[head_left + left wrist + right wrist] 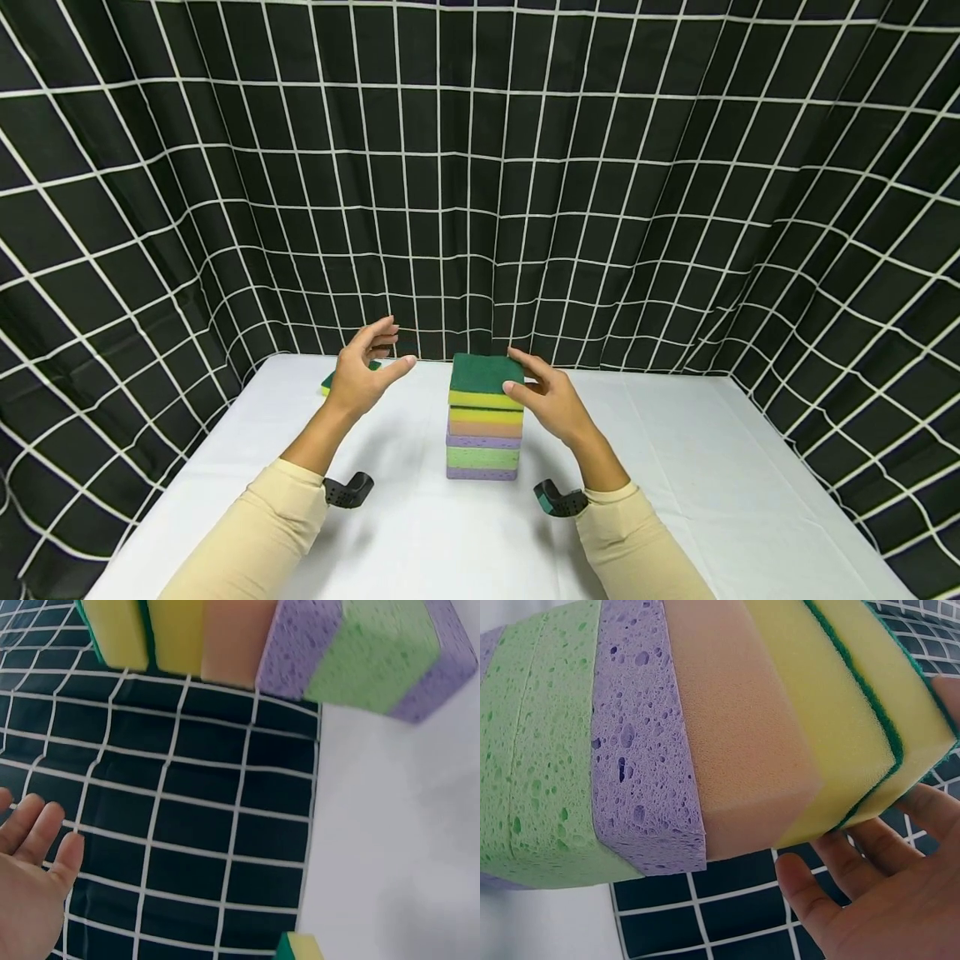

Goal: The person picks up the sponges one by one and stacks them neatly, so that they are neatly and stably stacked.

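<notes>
A stack of sponges [484,442] stands upright on the white table, with purple and green porous ones low down, a peach one above them and yellow ones with green scouring sides on top. My right hand [553,398] is at the right side of the top sponge [487,374], thumb near its front edge and index finger near its back corner, fingers only slightly bent. In the right wrist view, the fingers [885,844] lie beside the upper layers. Left of the stack, my left hand [363,372] hovers with fingers spread, holding nothing.
Another yellow-and-green sponge [327,384] lies on the table [660,467] at the back left, partly hidden by my left hand. A black curtain with a white grid [480,183] surrounds the table's back and sides. Both wrists wear black devices [349,490].
</notes>
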A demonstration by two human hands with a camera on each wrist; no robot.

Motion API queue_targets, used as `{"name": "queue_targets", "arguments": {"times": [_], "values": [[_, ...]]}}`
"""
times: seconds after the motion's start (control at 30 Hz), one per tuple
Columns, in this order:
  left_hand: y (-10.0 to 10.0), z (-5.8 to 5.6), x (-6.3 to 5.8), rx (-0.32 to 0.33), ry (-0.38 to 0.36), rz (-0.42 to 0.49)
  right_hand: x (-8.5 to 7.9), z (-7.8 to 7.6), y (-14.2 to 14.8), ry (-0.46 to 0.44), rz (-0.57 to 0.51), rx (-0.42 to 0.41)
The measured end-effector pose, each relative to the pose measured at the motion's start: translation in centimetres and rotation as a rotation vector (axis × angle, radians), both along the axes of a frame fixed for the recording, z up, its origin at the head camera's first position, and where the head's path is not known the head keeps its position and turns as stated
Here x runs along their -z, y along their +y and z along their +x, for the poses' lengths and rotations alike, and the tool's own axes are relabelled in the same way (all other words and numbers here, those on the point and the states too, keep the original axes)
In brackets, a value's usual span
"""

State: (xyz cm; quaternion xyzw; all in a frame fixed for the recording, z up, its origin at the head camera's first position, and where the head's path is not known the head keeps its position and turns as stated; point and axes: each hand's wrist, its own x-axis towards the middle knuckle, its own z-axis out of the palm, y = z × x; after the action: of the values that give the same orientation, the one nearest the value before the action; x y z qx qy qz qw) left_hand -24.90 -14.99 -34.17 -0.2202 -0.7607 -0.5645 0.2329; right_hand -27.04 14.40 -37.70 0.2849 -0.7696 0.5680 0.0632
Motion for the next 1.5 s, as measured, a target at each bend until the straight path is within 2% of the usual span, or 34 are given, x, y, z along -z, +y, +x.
{"name": "queue_targets", "arguments": {"times": [0.1,0.2,0.3,0.4,0.5,0.67,0.83,1.0,1.2,1.37,1.5], "values": [[-0.6,0.6,-0.3,-0.072,0.031,0.014,-0.4,0.3,-0.1,-0.005,0.009,0.001],[-1.6,0.3,-0.1,-0.147,0.061,0.05,-1.2,1.1,-0.3,-0.008,0.016,0.003],[-3.3,-1.2,1.3,-0.229,0.08,0.09,-1.1,1.1,-0.4,0.001,0.016,0.002],[-4.9,-2.6,2.6,-0.314,0.087,0.11,0.1,0.0,-0.1,0.014,0.006,-0.001],[-5.8,-3.1,3.2,-0.398,0.094,0.128,0.0,0.0,-0.1,0.025,0.008,0.0],[-6.9,-3.7,4.6,-0.518,0.046,0.166,-0.2,0.2,0.0,0.04,0.006,0.002],[-8.0,-4.4,6.7,-0.613,-0.04,0.234,-0.1,0.1,0.0,0.026,0.014,0.005],[-8.5,-4.9,8.8,-0.641,-0.133,0.296,-0.4,0.4,0.0,0.021,0.025,0.004],[-8.7,-5.4,11.0,-0.629,-0.29,0.395,-2.4,2.5,-0.3,0.016,0.034,-0.001],[-8.8,-6.1,12.5,-0.655,-0.366,0.371,-2.9,2.7,-0.5,0.046,0.039,-0.007],[-9.0,-6.4,13.6,-0.641,-0.438,0.316,-3.0,2.6,-0.6,0.049,0.038,-0.004]]}}
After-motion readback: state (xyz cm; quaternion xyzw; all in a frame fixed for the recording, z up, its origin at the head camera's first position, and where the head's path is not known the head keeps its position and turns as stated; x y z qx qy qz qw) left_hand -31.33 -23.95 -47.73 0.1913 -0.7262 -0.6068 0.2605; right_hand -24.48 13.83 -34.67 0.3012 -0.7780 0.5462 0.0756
